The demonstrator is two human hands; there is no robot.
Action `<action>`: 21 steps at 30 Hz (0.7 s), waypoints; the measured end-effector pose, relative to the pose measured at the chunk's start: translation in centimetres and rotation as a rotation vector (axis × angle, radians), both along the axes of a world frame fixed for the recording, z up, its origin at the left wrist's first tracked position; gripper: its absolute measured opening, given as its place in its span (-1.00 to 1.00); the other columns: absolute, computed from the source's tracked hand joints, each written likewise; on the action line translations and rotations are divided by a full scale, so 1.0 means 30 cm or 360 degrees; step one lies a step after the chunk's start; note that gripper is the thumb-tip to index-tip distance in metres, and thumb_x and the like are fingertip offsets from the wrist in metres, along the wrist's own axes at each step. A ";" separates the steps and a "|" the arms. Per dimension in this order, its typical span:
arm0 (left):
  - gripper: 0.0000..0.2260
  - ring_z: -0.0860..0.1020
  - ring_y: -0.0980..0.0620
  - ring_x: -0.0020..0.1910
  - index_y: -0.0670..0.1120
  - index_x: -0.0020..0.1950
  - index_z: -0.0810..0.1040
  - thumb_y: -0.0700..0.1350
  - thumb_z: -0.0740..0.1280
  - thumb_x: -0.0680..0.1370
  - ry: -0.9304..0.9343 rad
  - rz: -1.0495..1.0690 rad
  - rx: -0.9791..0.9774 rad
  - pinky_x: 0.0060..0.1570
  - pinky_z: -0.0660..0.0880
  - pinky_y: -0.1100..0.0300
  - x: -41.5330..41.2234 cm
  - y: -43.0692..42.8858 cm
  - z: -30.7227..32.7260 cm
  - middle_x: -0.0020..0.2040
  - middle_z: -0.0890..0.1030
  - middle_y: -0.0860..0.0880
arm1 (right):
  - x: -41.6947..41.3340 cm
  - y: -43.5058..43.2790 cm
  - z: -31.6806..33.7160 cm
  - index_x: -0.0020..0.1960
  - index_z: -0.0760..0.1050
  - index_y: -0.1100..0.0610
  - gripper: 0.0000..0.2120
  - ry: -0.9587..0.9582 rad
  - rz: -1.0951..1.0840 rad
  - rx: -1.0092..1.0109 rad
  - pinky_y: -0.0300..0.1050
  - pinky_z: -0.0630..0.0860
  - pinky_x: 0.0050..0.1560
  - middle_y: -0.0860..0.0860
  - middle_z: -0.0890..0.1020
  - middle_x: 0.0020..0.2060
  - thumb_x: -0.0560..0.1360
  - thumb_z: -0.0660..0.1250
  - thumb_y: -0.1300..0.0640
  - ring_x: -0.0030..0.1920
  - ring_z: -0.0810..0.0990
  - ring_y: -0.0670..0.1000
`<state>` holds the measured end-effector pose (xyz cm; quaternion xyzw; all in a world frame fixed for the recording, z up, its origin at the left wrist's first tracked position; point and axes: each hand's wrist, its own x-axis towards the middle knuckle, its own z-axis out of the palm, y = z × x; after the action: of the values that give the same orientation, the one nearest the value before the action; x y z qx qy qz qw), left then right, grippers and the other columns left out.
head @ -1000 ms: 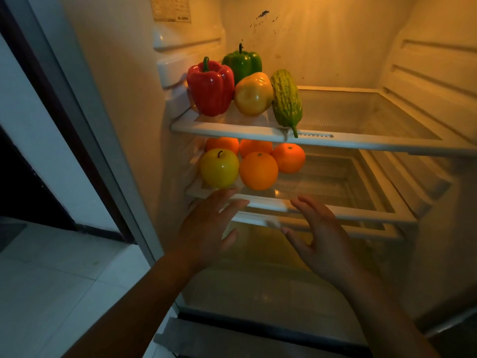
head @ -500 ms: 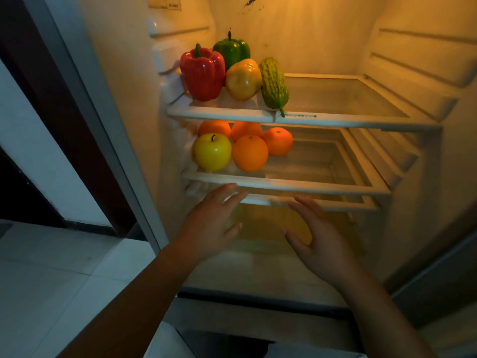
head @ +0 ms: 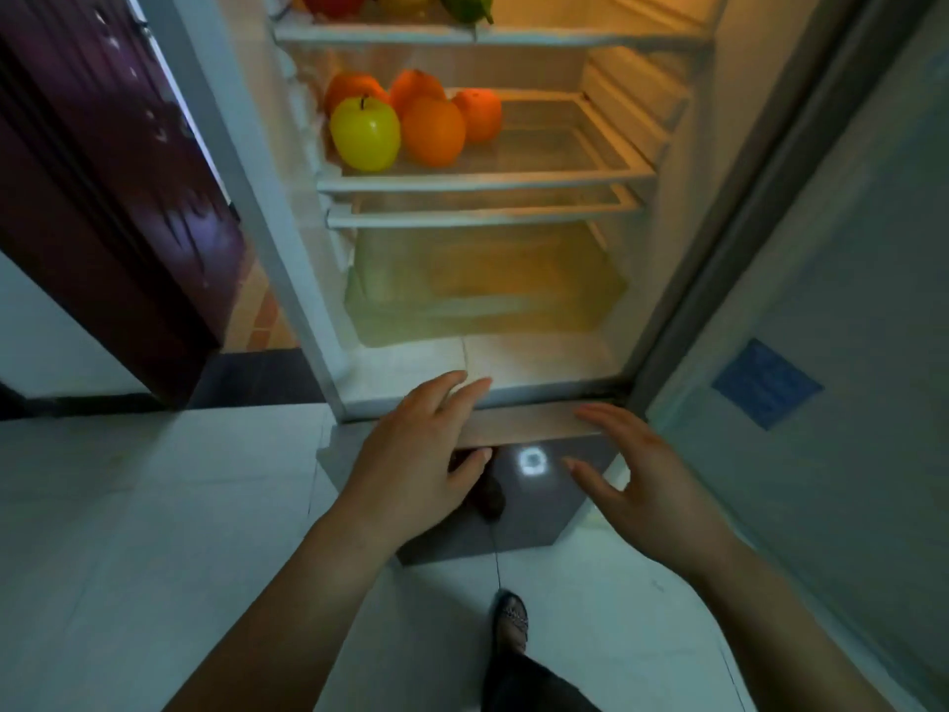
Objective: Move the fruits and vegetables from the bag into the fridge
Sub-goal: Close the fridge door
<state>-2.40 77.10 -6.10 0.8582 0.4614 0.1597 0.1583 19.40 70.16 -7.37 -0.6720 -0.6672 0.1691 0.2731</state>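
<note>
The open fridge [head: 513, 372] fills the upper middle of the head view. A yellow apple [head: 365, 132] and several oranges [head: 433, 131] sit at the left of the middle shelf [head: 488, 181]. Only the bottoms of the vegetables [head: 464, 2] on the top shelf show at the frame's upper edge. My left hand [head: 418, 454] hovers open in front of the fridge's bottom sill, holding nothing. My right hand [head: 642, 485] is open too, fingers spread, just right of it. No bag is in view.
The fridge door [head: 821, 352] stands open at the right, with a blue sticker [head: 766, 383]. A clear crisper drawer [head: 482, 300] sits under the shelves. A dark door [head: 102, 208] is at the left. White floor tiles and my foot [head: 510, 616] lie below.
The view has tilted down and pulled back, so the top shelf is nearly out of frame. Both open hands have dropped from the middle shelf's front edge to the fridge's bottom sill.
</note>
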 end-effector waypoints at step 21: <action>-0.43 0.17 0.07 0.45 0.08 0.49 0.12 0.10 0.25 0.54 0.0013 -0.0154 0.0062 0.39 0.22 0.14 0.496 -0.684 0.070 0.49 0.15 0.09 | 0.401 -0.805 0.051 0.34 0.36 -0.03 -0.55 0.0012 -0.0209 0.0071 -0.38 0.25 0.20 -0.14 0.41 0.31 0.49 0.29 -0.09 0.26 0.37 -0.20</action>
<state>12.48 56.60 -4.00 0.8830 0.4168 0.1574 0.1473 31.43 46.02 -5.85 -0.7074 -0.6243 0.1384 0.3011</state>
